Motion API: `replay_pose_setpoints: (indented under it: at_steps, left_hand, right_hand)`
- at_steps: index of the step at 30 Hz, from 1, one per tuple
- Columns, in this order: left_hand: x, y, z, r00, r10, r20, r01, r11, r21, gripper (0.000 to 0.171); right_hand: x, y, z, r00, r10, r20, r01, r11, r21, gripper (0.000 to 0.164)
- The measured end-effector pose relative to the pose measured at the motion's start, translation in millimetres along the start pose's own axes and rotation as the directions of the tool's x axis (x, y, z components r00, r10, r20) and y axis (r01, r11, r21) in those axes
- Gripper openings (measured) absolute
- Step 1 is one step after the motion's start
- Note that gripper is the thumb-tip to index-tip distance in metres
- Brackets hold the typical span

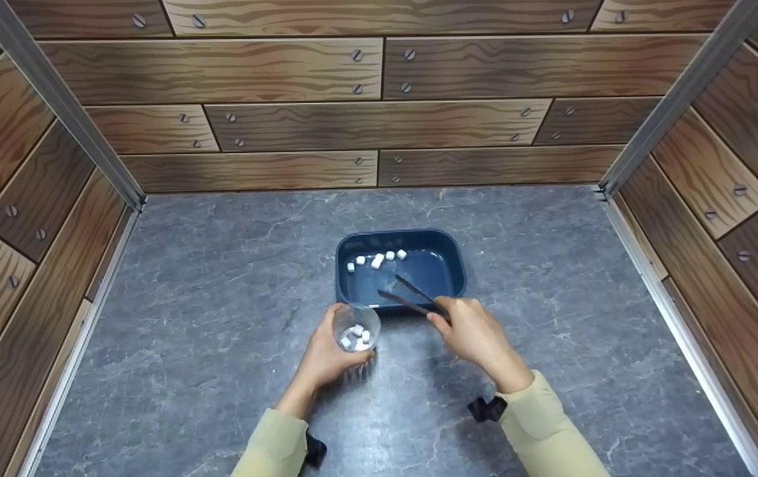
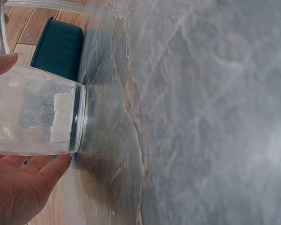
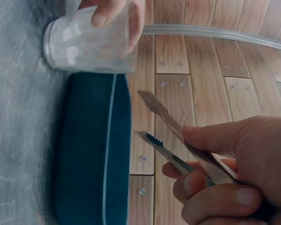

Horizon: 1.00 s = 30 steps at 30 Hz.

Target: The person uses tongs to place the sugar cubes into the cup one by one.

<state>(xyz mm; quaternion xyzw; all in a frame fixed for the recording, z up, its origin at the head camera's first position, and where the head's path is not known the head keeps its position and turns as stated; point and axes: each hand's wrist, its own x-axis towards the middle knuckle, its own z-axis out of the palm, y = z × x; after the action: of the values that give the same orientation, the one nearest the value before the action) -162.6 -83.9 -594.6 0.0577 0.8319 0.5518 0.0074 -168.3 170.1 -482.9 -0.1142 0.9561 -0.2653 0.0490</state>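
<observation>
My left hand (image 1: 327, 351) grips a clear cup (image 2: 33, 110), thumb and fingers around its sides. Several white cubes (image 1: 356, 336) lie at the bottom of the cup, which stands upright at the near side of a dark blue tray (image 1: 456, 271). In my right hand (image 1: 475, 331) is a pair of metal tongs (image 3: 178, 136), pinched between thumb and fingers. Their serrated tips are spread apart with nothing between them, over the near part of the tray. More white cubes (image 1: 377, 261) lie inside the tray toward its back left.
The grey marbled tabletop (image 1: 220, 298) extends around the tray on all sides. Wood-patterned panels (image 1: 379, 126) wall it in at the back, left and right, with metal strips (image 1: 54, 99) along the corners.
</observation>
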Motion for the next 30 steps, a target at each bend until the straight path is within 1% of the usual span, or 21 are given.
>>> replay_pose_setpoints:
  at_steps: [5,9,14,21,24,30]
  left_hand:
    - [0.2,0.6,0.0,1.000,0.003,-0.003,-0.003,1.000,-0.003,0.098]
    - [0.3,1.2,-0.1,1.000,-0.001,-0.001,0.001,1.000,-0.002,0.098]
    - [0.2,0.6,0.0,1.000,0.001,-0.003,-0.001,1.000,-0.003,0.099]
    - [-0.1,0.5,0.0,1.000,-0.002,-0.002,0.002,1.000,-0.017,0.098]
    - [-0.1,0.7,-0.1,1.000,0.000,-0.004,0.000,1.000,-0.016,0.097]
    - [0.1,1.3,-0.2,1.000,0.001,-0.003,-0.001,1.000,-0.016,0.097]
  right_hand:
    - [12.4,6.2,7.5,0.998,0.065,-0.019,-0.066,0.997,-0.031,0.019]
    - [21.1,10.4,12.7,0.995,0.098,-0.034,-0.100,0.993,-0.063,0.023]
    - [31.5,16.1,17.2,0.990,0.136,-0.042,-0.139,0.988,-0.063,0.023]
    - [46.5,24.4,21.5,0.988,0.117,-0.100,-0.128,0.986,-0.108,0.023]
    - [52.7,26.9,22.2,0.986,0.134,-0.101,-0.145,0.983,-0.110,0.022]
    - [63.7,34.1,24.7,0.986,0.121,-0.117,-0.137,0.980,-0.143,0.021]
